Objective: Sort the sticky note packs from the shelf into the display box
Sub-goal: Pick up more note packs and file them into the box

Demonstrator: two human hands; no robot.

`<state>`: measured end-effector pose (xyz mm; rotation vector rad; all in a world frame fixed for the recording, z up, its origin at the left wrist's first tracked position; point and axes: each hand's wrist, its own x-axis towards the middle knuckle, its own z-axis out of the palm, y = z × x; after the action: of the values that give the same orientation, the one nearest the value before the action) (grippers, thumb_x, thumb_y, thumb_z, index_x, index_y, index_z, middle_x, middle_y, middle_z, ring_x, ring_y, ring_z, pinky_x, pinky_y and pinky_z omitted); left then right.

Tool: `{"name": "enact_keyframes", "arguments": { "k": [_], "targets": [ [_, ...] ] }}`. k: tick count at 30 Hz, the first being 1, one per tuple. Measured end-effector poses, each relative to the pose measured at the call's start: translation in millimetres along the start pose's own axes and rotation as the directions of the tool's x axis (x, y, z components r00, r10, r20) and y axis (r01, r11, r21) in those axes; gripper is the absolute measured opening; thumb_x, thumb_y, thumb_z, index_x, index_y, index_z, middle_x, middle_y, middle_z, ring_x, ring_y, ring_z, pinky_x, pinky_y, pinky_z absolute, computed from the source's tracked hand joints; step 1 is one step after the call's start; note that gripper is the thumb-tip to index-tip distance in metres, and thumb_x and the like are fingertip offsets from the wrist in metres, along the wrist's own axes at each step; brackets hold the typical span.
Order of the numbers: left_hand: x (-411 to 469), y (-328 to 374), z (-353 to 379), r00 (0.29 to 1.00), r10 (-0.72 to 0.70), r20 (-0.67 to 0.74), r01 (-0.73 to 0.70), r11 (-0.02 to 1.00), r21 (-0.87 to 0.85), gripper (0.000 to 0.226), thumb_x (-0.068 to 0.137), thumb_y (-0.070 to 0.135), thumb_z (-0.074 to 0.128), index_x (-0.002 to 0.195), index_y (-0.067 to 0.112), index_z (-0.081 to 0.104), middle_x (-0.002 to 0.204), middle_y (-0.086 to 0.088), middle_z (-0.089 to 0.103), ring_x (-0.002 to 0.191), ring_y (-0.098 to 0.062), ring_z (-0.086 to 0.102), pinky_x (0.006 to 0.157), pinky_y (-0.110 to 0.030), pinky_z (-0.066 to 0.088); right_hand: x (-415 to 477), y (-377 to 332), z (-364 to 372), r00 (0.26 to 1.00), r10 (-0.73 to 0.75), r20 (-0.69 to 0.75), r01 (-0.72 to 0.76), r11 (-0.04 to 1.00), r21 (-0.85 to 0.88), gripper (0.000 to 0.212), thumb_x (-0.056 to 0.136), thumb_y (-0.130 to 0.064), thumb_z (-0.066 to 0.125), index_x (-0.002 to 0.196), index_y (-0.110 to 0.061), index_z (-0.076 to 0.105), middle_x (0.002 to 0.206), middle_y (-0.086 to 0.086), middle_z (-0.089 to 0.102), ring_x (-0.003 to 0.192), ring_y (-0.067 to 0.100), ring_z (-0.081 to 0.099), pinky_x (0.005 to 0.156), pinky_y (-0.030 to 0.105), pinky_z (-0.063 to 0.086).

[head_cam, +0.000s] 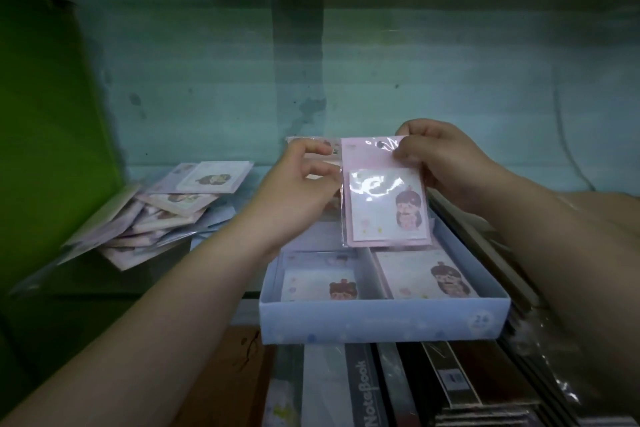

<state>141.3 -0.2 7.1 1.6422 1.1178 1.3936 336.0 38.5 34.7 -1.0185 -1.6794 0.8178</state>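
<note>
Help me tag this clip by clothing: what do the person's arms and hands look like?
The left hand and right hand wear no gloves, and no rings show on the fingers in view. The left forearm and right forearm are uncovered to the picture's edge: no sleeves, watch or bracelet visible.

Way in from above
The blue box [381, 324] is open on top; a pile of packs [156, 215] lies left; notebooks [488, 243] crowd its right side.
</note>
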Motion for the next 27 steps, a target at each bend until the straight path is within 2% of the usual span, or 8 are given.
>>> {"name": "enact_keyframes", "arguments": {
  "k": [2,5,9,12,15,18,23,27],
  "targets": [
    [-1,-2,-5,0.998,0.018,-0.065,-0.018,1.0,0.006,0.023,0.09,0.013,0.057,0.109,0.024,0.054,0.091,0.005,0.067,0.087,-0.018,0.068,0.087,-0.041,0.055,0,0,0,1.0,0.001,-0.019,-0.003,0.995,-0.102,0.014,0.071,-0.018,0.052,0.058,-0.019,0.047,0.049,-0.005,0.043,0.043,0.012,0.039,0.039,0.016,0.028],
    [-5,-9,-13,0.994,0.044,-0.099,-0.043,0.999,0.013,0.021,0.09,0.012,0.057,0.108,0.022,0.055,0.093,0.0,0.066,0.086,-0.021,0.066,0.077,-0.038,0.056,2,2,-2,1.0,0.019,-0.013,-0.021,0.976,-0.217,0.022,0.077,-0.009,0.052,0.058,-0.017,0.045,0.047,-0.005,0.038,0.04,0.011,0.033,0.04,0.016,0.023],
    [-9,-19,-23,0.989,0.08,-0.121,-0.069,0.993,0.094,0.019,0.089,0.012,0.057,0.105,0.023,0.057,0.096,0.002,0.065,0.093,-0.03,0.064,0.074,-0.045,0.054,4,4,-6,0.996,0.087,0.029,-0.066,0.899,-0.432,0.016,0.078,-0.007,0.052,0.063,-0.012,0.052,0.054,0.001,0.039,0.042,0.011,0.033,0.043,0.019,0.027],
    [-8,-27,-32,0.981,0.123,-0.147,-0.094,0.977,0.189,0.016,0.088,0.012,0.056,0.098,0.024,0.059,0.09,0.01,0.064,0.086,-0.024,0.064,0.071,-0.036,0.053,4,6,-9,0.984,0.159,0.081,-0.088,0.828,-0.553,0.019,0.074,-0.008,0.055,0.056,-0.013,0.051,0.048,-0.003,0.039,0.043,0.012,0.032,0.05,0.024,0.026],
    [-6,-34,-45,0.956,0.232,-0.178,-0.16,0.926,0.342,0.015,0.087,0.011,0.057,0.09,0.025,0.06,0.088,0.012,0.062,0.075,-0.006,0.057,0.066,-0.016,0.045,2,6,-10,0.965,0.22,0.141,-0.084,0.774,-0.627,0.016,0.064,-0.014,0.053,0.051,-0.014,0.044,0.048,0.0,0.034,0.051,0.017,0.03,0.057,0.029,0.026],
    [-5,-36,-64,0.918,0.327,-0.223,-0.183,0.85,0.495,0.012,0.086,0.012,0.057,0.092,0.021,0.062,0.087,0.011,0.062,0.078,-0.005,0.057,0.075,-0.021,0.047,-2,3,-11,0.933,0.271,0.237,-0.026,0.707,-0.707,0.015,0.058,-0.023,0.057,0.054,-0.014,0.045,0.054,0.002,0.036,0.056,0.017,0.032,0.059,0.032,0.027],
    [-8,-33,-105,0.869,0.402,-0.289,-0.075,0.683,0.726,0.014,0.085,0.017,0.055,0.097,0.022,0.061,0.093,0.009,0.06,0.097,-0.019,0.053,0.081,-0.034,0.041,-2,1,-14,0.881,0.334,0.336,0.011,0.694,-0.72,0.02,0.072,-0.024,0.075,0.073,-0.012,0.059,0.059,0.001,0.057,0.049,0.012,0.047,0.054,0.026,0.039],
    [-14,-33,-147,0.862,0.312,-0.401,0.205,0.508,0.837,0.031,0.085,0.026,0.055,0.115,0.02,0.056,0.115,-0.005,0.061,0.11,-0.033,0.048,0.09,-0.041,0.039,-1,2,-11,0.87,0.322,0.373,0.121,0.594,-0.795,0.026,0.072,-0.032,0.078,0.085,-0.023,0.057,0.077,-0.009,0.053,0.064,0.007,0.045,0.059,0.021,0.034]
  ]
}}
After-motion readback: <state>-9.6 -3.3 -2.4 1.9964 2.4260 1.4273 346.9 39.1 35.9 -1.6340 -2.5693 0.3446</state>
